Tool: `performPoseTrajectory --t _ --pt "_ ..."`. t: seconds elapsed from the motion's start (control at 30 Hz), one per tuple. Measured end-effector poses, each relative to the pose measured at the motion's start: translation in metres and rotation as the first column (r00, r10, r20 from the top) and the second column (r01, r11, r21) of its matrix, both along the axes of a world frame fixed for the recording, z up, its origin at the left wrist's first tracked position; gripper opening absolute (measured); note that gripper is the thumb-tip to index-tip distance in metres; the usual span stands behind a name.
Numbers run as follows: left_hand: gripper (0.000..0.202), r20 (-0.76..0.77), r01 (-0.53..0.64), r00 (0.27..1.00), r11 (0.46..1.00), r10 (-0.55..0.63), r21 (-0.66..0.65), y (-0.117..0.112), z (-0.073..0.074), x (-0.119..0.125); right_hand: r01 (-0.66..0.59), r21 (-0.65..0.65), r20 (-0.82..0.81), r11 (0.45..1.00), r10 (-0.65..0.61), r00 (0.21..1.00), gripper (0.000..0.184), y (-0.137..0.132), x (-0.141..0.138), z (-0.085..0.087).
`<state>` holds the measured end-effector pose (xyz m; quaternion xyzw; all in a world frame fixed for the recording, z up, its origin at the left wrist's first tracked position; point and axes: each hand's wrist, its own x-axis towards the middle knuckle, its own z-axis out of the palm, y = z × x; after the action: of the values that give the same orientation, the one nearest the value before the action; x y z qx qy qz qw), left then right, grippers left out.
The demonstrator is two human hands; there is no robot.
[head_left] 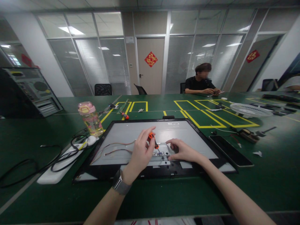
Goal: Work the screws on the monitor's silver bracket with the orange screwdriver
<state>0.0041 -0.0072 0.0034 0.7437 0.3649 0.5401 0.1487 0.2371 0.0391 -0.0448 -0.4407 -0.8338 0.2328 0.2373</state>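
My left hand (141,150) is closed around a screwdriver (151,136) with an orange and black handle. Its shaft points down and to the right, at a small circuit board (160,154) on a metal plate. At the plate's right end, my right hand (184,150) grips it between thumb and fingers, which partly hide that end. The plate lies on the grey back of a flat display panel (131,129) with a black frame, lying flat on the table. Thin wires (117,150) run leftward from beside the plate across the panel.
Left of the panel are a pink-lidded bottle (90,118), a white power strip (61,167) and black cables. On the right lie a phone (231,150) and a white fan grille (250,109). Farther off are a second screwdriver (125,116), a computer case (35,90) and a seated person (199,82).
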Motion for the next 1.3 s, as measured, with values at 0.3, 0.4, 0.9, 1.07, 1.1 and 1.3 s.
performPoseTrajectory --t 0.3,0.4,0.9,1.07,1.1,1.3 --pt "0.036 -0.033 -0.032 0.999 0.999 0.034 0.037 -0.0029 0.0012 -0.0014 0.008 -0.001 -0.004 1.000 -0.008 1.000 0.062 -0.0007 -0.0003 0.0002" --pt "0.037 -0.010 -0.040 0.999 0.999 0.040 0.018 -0.0027 0.0013 -0.0001 0.010 -0.009 0.001 1.000 -0.010 1.000 0.062 -0.0008 -0.0004 0.0007" --pt "0.028 0.045 -0.049 0.998 0.999 0.049 -0.012 -0.0012 0.0013 0.0017 0.012 -0.013 0.011 1.000 -0.011 1.000 0.061 -0.0013 -0.0002 0.0008" --pt "0.026 0.059 -0.052 0.997 0.999 0.052 -0.001 -0.0019 0.0007 0.0012 0.011 -0.003 0.014 1.000 -0.011 1.000 0.060 -0.0018 -0.0004 0.0019" --pt "0.029 0.048 -0.042 0.998 0.999 0.042 0.001 -0.0025 0.0010 0.0010 0.011 -0.003 0.015 1.000 -0.011 1.000 0.060 -0.0018 -0.0005 0.0020" --pt "0.026 0.036 -0.079 0.996 0.997 0.078 0.024 -0.0009 0.0009 0.0025 0.006 -0.011 0.003 1.000 -0.006 1.000 0.062 -0.0014 -0.0008 0.0021"
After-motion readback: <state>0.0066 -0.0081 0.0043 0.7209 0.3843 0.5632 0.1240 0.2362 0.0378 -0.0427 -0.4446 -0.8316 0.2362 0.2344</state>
